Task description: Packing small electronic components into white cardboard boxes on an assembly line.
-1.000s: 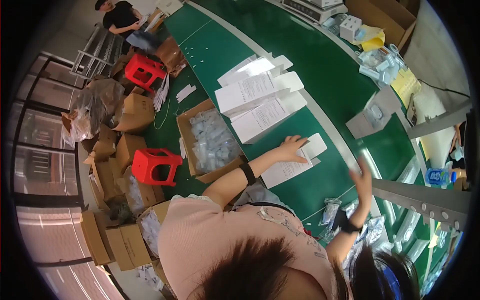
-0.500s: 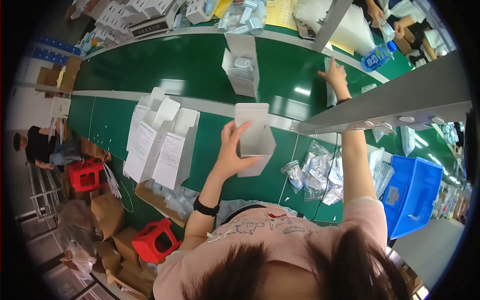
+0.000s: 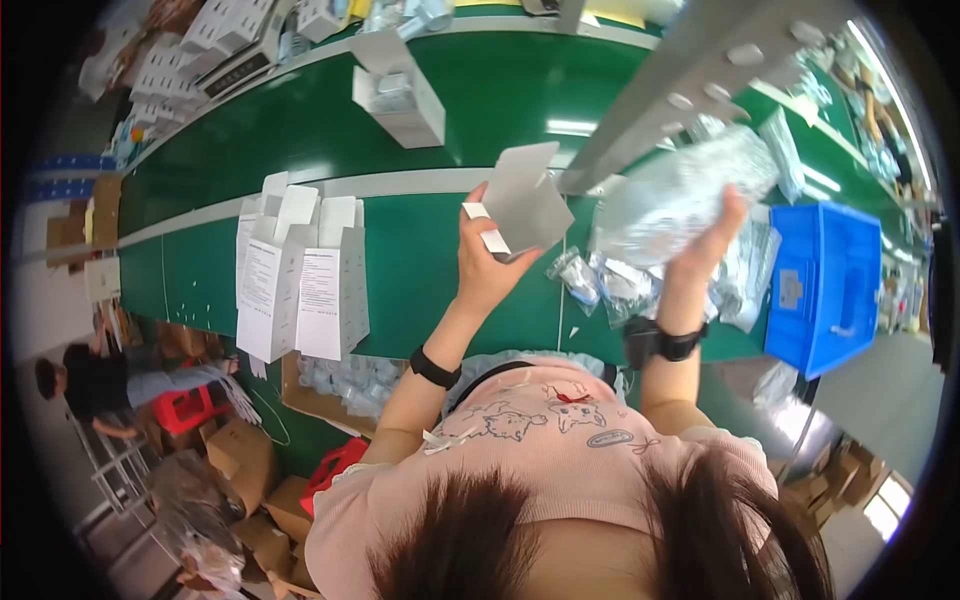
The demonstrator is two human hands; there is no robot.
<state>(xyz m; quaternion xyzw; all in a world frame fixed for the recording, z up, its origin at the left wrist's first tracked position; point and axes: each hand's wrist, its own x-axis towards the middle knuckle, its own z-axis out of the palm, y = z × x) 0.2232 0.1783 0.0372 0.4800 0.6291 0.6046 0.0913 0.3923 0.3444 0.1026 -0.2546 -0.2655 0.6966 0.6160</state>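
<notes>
My left hand (image 3: 487,268) is closed around an open white carton (image 3: 530,200), tilted with its flaps spread and its mouth toward me. To its right, my right hand (image 3: 708,245) grips a large clear plastic-wrapped pack (image 3: 675,195), held above the table; what is inside cannot be made out. Below that pack lie small clear bags of parts (image 3: 628,285), partly covered by it. Left of my left hand, several open white cartons (image 3: 330,280) stand close together, printed sides facing me.
An open white carton (image 3: 412,115) with a wrapped item inside stands on the far green surface (image 3: 500,85). A grey metal post (image 3: 650,105) slants across the upper right. A blue bin (image 3: 850,290) sits at the right. Clear plastic parts fill a cardboard box (image 3: 350,385) below the table edge.
My right hand has come back from the far surface and now holds the plastic-wrapped pack. The carton in my left hand has tilted over. The whole view has shifted.
</notes>
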